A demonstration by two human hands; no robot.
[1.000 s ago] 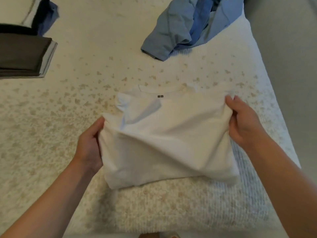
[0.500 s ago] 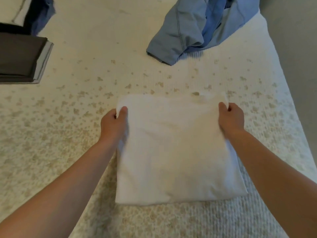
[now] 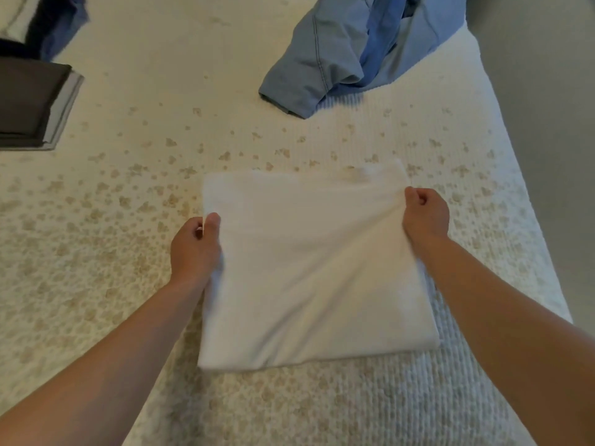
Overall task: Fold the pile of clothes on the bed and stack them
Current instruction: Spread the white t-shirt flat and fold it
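A white T-shirt lies folded into a rough square on the bed, in the middle of the head view. My left hand pinches its left edge with thumb and curled fingers. My right hand grips the right edge near the far corner, and the cloth pulls taut between the two. A crumpled heap of blue clothes sits beyond it at the far right. A stack of folded clothes, dark brown on top, rests at the far left.
The bed cover is cream with small tan flecks. Its right edge runs diagonally, with grey floor beyond. More dark and blue folded items lie behind the left stack.
The lower half of the shirt was folded up over the collar, hiding the label. Both hands then slid back toward me along the side edges, still gripping the cloth.
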